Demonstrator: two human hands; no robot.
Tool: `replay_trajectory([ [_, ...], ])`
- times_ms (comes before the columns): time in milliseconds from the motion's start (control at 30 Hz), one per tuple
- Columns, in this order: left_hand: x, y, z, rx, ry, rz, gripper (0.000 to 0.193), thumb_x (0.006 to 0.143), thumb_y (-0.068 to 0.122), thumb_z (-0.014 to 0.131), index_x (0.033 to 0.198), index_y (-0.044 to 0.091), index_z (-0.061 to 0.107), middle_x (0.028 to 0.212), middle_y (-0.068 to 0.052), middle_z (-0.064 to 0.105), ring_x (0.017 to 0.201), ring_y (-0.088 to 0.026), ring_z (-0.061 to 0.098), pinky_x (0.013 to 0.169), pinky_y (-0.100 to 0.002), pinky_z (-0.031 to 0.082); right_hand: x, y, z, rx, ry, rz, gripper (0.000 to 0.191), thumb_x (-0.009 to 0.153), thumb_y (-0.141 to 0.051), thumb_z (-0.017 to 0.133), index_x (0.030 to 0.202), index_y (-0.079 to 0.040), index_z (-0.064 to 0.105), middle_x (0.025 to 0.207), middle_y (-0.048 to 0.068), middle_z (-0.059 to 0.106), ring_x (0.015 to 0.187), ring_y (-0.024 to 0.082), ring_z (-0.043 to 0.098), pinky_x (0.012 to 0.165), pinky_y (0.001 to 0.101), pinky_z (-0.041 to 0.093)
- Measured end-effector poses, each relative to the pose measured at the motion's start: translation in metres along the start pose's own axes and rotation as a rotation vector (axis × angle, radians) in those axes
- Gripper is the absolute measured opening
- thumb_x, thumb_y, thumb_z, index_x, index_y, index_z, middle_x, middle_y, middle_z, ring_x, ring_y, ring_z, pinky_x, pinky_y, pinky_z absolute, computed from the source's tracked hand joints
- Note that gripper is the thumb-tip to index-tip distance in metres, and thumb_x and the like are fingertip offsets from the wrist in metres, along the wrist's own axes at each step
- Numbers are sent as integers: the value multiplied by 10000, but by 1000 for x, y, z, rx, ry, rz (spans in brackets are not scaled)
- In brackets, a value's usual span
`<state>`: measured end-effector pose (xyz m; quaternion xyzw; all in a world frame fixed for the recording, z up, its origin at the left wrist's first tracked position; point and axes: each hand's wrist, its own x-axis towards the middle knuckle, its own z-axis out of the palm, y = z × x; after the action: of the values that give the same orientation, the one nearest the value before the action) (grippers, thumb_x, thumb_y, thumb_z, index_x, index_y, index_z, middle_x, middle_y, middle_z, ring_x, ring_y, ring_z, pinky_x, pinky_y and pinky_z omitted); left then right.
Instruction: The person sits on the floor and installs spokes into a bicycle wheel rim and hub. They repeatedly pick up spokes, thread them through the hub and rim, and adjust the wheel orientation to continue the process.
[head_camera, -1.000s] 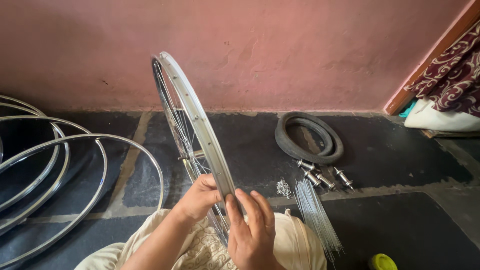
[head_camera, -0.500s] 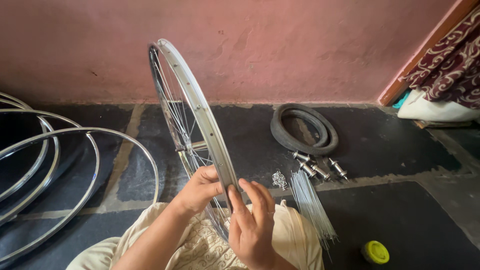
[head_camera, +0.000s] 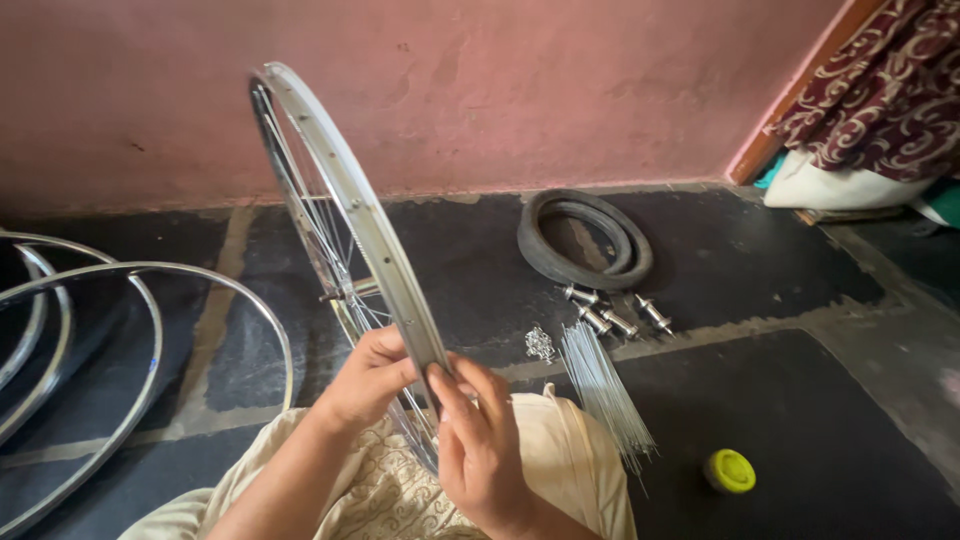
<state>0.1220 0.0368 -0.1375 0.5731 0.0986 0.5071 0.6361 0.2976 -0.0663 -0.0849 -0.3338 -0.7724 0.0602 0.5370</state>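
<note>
A wheel rim (head_camera: 340, 200) stands upright on edge in the middle, its lower part between the left hand (head_camera: 365, 375) and the right hand (head_camera: 480, 445), above the person's lap. To the left, bare rims (head_camera: 150, 330) lie on the floor. To the right of the wheel, a tyre (head_camera: 585, 240) lies near the wall; in front of it sit hubs (head_camera: 612, 312), then a bundle of spokes (head_camera: 605, 395), with a small lid (head_camera: 730, 470) further right.

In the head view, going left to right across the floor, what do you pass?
Bare rims → spoked wheel held upright by both hands → small nipple pile → spoke bundle → tyre → yellow cap → white cushion.
</note>
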Motion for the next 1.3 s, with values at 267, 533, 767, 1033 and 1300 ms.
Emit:
replay_trajectory([
  [267, -5, -7, 4, -20, 82, -13, 203, 982, 209, 724, 1072, 29, 753, 1005, -40, 727, 945, -151, 654, 878, -336, 527, -19, 9, 6, 66, 40, 33, 460, 1002, 6, 533, 1459, 28, 493, 1433, 218, 555, 1251, 344, 611, 1074, 406, 489],
  [533, -3, 1, 12, -43, 67, -119, 212, 984, 228, 683, 1112, 68, 737, 1043, -19, 686, 985, -146, 645, 929, -343, 515, -68, 25, 33, 497, 25, 179, 772, 991, -5, 583, 1594, 36, 104, 1476, 238, 440, 1276, 274, 527, 1063, 403, 463],
  [767, -2, -1, 11, 0, 29, -33, 192, 989, 197, 707, 1103, 43, 731, 1075, 3, 640, 1023, -137, 620, 950, -347, 509, -83, 38, 40, 545, 1, 373, 691, 1019, -6, 551, 1585, 43, 158, 1261, 157, 587, 1115, 199, 606, 971, 334, 518],
  [1033, -1, -1, 4, 26, 14, -108, 191, 1003, 229, 670, 1088, 68, 729, 1062, -20, 644, 1010, -142, 607, 927, -353, 506, -85, 40, 42, 552, -1, 366, 695, 1020, -9, 555, 1584, 44, 152, 1281, 158, 580, 1129, 195, 610, 987, 320, 513],
  [1300, 5, 10, 9, 124, -35, -21, 221, 1030, 228, 686, 1100, 23, 730, 1176, -20, 597, 1086, -146, 584, 985, -359, 498, -88, 46, 44, 567, 10, 358, 696, 1011, 8, 562, 1584, 52, 169, 1279, 162, 591, 1120, 189, 623, 991, 324, 512],
])
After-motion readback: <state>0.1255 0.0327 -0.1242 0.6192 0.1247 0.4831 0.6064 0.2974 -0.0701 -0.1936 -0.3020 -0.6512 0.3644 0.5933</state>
